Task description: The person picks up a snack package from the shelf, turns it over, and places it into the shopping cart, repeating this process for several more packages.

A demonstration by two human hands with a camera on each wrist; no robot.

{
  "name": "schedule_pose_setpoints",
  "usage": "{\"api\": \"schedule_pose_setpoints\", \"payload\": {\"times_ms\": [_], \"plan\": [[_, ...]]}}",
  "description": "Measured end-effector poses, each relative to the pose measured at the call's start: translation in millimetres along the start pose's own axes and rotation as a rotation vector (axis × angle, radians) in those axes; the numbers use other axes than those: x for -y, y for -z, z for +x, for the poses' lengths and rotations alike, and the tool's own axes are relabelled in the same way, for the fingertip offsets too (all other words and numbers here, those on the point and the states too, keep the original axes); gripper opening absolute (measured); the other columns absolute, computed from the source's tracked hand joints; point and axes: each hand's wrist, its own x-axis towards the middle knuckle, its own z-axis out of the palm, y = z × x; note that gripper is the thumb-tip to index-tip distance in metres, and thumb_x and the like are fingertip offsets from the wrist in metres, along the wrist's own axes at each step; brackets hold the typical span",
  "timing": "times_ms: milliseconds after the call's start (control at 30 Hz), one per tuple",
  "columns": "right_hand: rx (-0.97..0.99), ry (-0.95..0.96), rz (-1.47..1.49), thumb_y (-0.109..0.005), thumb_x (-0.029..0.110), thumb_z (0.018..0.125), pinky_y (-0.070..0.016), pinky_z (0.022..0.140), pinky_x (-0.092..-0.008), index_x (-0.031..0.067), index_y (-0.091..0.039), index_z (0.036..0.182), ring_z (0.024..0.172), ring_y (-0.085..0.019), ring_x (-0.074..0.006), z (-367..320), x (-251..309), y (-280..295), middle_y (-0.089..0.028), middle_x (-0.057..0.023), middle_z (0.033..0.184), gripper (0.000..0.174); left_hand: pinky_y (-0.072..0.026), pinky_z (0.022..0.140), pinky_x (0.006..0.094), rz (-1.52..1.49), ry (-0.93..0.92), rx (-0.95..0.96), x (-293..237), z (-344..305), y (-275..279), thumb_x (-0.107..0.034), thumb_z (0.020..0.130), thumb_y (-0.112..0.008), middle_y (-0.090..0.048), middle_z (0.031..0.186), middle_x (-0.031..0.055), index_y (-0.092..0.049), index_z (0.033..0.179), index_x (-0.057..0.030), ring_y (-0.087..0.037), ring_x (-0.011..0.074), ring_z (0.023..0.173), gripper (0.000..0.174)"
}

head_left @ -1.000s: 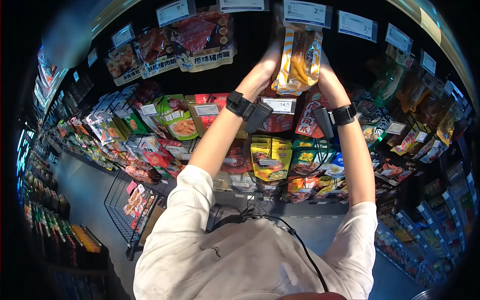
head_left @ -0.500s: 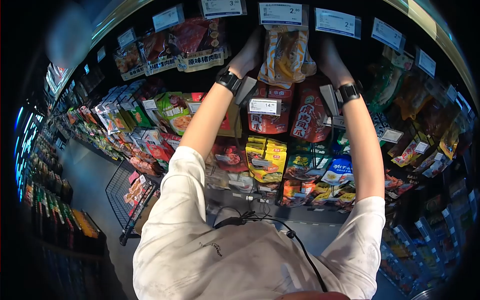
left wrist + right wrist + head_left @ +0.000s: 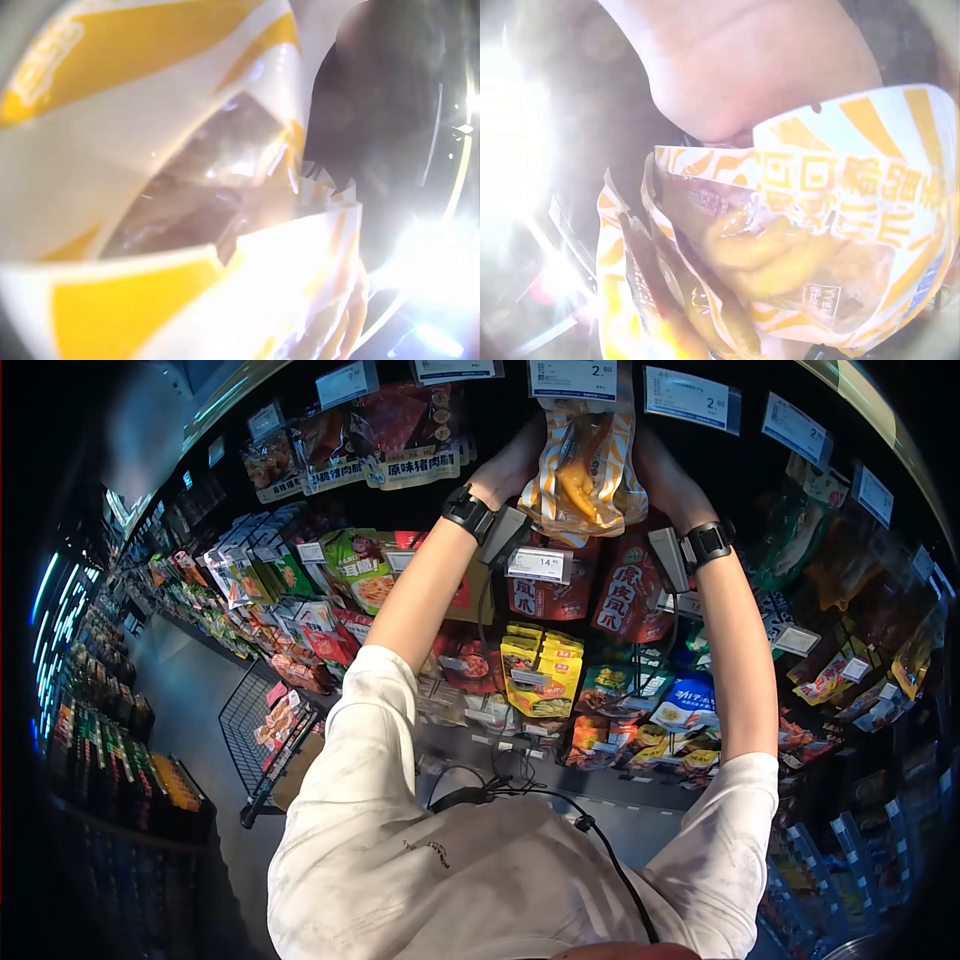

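Note:
A snack pouch point(image 3: 585, 475) with orange and white stripes and a clear window hangs below a price tag at the top of the head view. Its contents look like yellow-brown chicken feet. My left hand point(image 3: 512, 465) reaches up along the pouch's left side, and my right hand point(image 3: 672, 485) along its right. Both hands' fingers go out of sight behind it. In the right wrist view, my right hand's heel lies against the front pouch's upper edge, with more striped pouches point(image 3: 622, 277) beside it. Striped packaging point(image 3: 150, 202) fills much of the left wrist view.
Price tags point(image 3: 572, 378) line the shelf top. Meat snack packs point(image 3: 415, 430) hang left; red pouches point(image 3: 635, 590) and yellow packs point(image 3: 541, 670) hang below. A wire cart point(image 3: 255, 730) holding packs stands at lower left. A cable point(image 3: 610, 860) crosses the shirt.
The whole view swings right, then slightly back. The pouch now rises over the right end of its price tag, where half a second ago it hung below. Both hands stay beside it.

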Motion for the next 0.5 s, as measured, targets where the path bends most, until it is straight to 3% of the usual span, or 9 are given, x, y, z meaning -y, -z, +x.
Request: {"api": "schedule_pose_setpoints", "payload": {"times_ms": [100,300,400,500], "plan": [[-0.016,0.023,-0.009,-0.040,0.039,0.112,-0.0497,0.108,-0.0353,0.0000,-0.049,0.143,0.126,-0.060,-0.0192,4,-9,4,-0.060,-0.0119,0.139,0.050,-0.0541,0.100,0.0341,-0.086,0.066,0.033,-2,0,0,-0.035,0.112,-0.038,-0.065,0.132,0.0107,-0.055,0.135,-0.0013,-0.065,0.0190,0.115,0.044],[-0.087,0.023,-0.048,-0.035,0.044,0.113,-0.0494,0.110,-0.0368,0.0010,-0.045,0.147,0.130,-0.058,-0.0200,-12,1,-27,-0.056,-0.0147,0.144,0.056,-0.0531,0.105,0.0351,-0.153,0.205,-0.141,-23,-33,-23,-0.047,0.111,-0.038,-0.064,0.137,0.0120,-0.054,0.141,-0.0031,-0.064,0.0194,0.122,0.055],[-0.078,0.027,-0.042,-0.035,0.044,0.113,-0.0465,0.112,-0.0366,0.0019,-0.045,0.148,0.134,-0.055,-0.0211,-8,0,-25,-0.056,-0.0140,0.145,0.055,-0.0530,0.105,0.0349,-0.109,0.112,-0.051,-11,-20,-8,-0.049,0.111,-0.038,-0.063,0.138,0.0116,-0.051,0.145,-0.0041,-0.064,0.0192,0.122,0.058],[-0.217,0.041,-0.112,-0.036,0.040,0.112,-0.0421,0.115,-0.0374,0.0011,-0.044,0.148,0.138,-0.051,-0.0216,0,-15,4,-0.056,-0.0134,0.145,0.053,-0.0454,0.113,0.0367,0.042,0.001,-0.019,-14,-38,-4,-0.049,0.111,-0.036,-0.055,0.149,0.0127,-0.044,0.151,-0.0043,-0.056,0.0215,0.132,0.061]]}}
